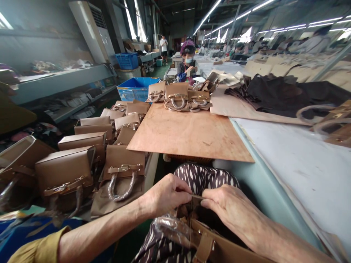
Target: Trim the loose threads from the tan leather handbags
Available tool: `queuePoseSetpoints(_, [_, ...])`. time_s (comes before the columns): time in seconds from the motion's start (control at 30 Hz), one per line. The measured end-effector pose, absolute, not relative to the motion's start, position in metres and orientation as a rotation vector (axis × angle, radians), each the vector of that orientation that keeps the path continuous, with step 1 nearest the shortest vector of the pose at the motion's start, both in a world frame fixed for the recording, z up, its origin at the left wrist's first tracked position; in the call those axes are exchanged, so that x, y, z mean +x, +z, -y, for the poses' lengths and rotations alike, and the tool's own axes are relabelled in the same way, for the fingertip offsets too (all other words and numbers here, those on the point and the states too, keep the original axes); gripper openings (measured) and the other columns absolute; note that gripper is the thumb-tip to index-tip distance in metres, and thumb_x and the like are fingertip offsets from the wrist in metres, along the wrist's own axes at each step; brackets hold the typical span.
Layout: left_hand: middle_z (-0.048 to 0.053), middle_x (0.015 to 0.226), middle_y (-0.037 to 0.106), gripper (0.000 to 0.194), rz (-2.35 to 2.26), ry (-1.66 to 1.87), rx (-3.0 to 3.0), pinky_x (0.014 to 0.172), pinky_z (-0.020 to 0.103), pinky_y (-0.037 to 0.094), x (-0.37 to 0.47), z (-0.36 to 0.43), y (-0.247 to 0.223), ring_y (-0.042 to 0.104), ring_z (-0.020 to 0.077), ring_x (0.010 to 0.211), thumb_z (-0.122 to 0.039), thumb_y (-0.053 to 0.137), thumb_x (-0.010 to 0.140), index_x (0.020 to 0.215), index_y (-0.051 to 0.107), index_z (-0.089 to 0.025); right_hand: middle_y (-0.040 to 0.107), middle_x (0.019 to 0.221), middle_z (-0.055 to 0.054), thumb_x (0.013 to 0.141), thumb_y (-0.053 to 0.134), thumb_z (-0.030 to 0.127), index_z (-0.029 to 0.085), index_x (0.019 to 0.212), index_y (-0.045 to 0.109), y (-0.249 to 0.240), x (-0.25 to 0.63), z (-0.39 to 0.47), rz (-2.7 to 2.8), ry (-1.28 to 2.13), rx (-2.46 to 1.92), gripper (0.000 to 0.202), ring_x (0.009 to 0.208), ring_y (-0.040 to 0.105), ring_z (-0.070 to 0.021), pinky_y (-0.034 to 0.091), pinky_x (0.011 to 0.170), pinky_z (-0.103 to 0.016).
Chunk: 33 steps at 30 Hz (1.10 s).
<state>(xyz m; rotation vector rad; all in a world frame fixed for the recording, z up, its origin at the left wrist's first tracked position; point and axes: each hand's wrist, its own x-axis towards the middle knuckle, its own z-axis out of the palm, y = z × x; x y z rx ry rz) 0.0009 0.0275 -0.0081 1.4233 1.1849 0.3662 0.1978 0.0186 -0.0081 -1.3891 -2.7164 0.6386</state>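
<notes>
A brown handbag (230, 244) lies across my lap on black-and-white patterned cloth. Between my hands runs a thin brown strip (196, 197), stretched level over the bag. My left hand (170, 195) is closed, thumb and fingers pinching the strip's left end. From the other side my right hand (227, 204) pinches its right end. Just below my left hand lies the bag's handle (172, 228), wrapped in clear plastic. How the strip joins the bag cannot be made out.
A wooden board (189, 131) lies ahead, with several brown handbags (177, 95) at its far edge. More bags (124, 164) crowd the left side. A blue crate (137, 87) stands beyond them. Dark leather pieces (287, 95) cover the right table. A person (188, 65) sits opposite.
</notes>
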Motion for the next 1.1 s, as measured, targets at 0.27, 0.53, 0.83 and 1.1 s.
queuePoseSetpoints(0.27, [-0.003,0.057,0.052,0.019,-1.219,0.449,1.554,0.047,0.017,0.03,0.002,-0.021,-0.013,0.043,0.0079,0.054,-0.018,0.049,0.07,0.071,0.067,-0.012,0.066,0.064,0.003,0.088,0.045,0.021,0.021,0.064,0.059,-0.009,0.195,-0.025,2.69,0.754,-1.378,0.028,0.06,0.061,-0.0138,0.029,0.054,-0.026])
queuePoseSetpoints(0.53, [-0.001,0.064,0.056,0.016,-1.206,0.559,1.644,0.057,0.017,0.035,0.002,-0.014,-0.014,0.05,0.0091,0.062,-0.016,0.049,0.074,0.067,0.063,-0.013,0.066,0.069,-0.001,0.085,0.048,0.011,0.021,0.075,0.062,-0.006,0.194,-0.017,2.781,0.53,-1.366,0.021,0.063,0.062,-0.0166,0.03,0.054,-0.028])
queuePoseSetpoints(0.83, [-0.002,0.063,0.054,0.017,-1.164,0.592,1.653,0.056,0.017,0.034,0.003,-0.01,-0.014,0.049,0.0084,0.061,-0.013,0.047,0.077,0.064,0.059,-0.013,0.068,0.074,0.001,0.084,0.05,0.012,0.021,0.075,0.061,0.005,0.185,-0.023,2.764,0.806,-1.333,0.016,0.072,0.064,-0.0169,0.037,0.06,-0.025])
queuePoseSetpoints(1.1, [-0.002,0.064,0.053,0.018,-1.164,0.591,1.644,0.057,0.018,0.035,0.003,-0.007,-0.014,0.048,0.0082,0.062,-0.013,0.047,0.076,0.063,0.059,-0.013,0.068,0.066,0.0,0.092,0.039,0.022,0.02,0.068,0.062,0.006,0.178,-0.023,2.745,0.829,-1.312,0.033,0.065,0.064,-0.0148,0.034,0.056,-0.024])
